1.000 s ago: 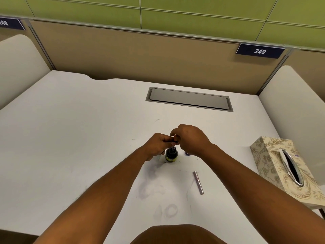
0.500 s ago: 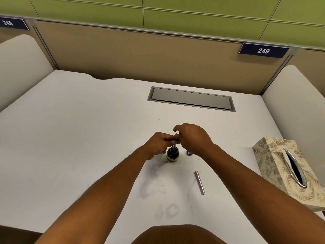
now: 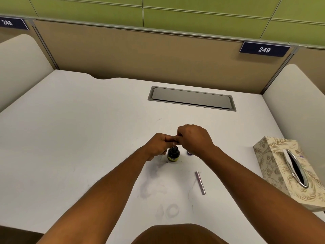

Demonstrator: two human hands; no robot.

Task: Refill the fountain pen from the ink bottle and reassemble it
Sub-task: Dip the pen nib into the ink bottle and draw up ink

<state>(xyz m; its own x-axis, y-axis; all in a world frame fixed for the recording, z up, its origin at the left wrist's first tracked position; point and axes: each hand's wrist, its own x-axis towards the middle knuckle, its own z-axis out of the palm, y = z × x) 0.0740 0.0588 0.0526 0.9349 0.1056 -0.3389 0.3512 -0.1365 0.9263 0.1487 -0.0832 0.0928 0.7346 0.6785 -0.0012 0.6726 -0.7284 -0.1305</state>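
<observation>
White desk (image 3: 88,120) under us: our left hand (image 3: 159,144) and right hand (image 3: 195,138) pinch the pen section (image 3: 175,147) together, its tip dipping into the open ink bottle (image 3: 173,154) directly below the grip. We judge it light, slippery, fragile at the nib; the barrel (image 3: 200,182) lies nearer us.

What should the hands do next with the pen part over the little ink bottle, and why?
Probably work the filler gently to draw ink up. Both hands, left hand and right hand, pinch a thin pen part whose tip seems to point into the open ink bottle, while the silver barrel lies apart on the desk, not yet refitted.
</observation>
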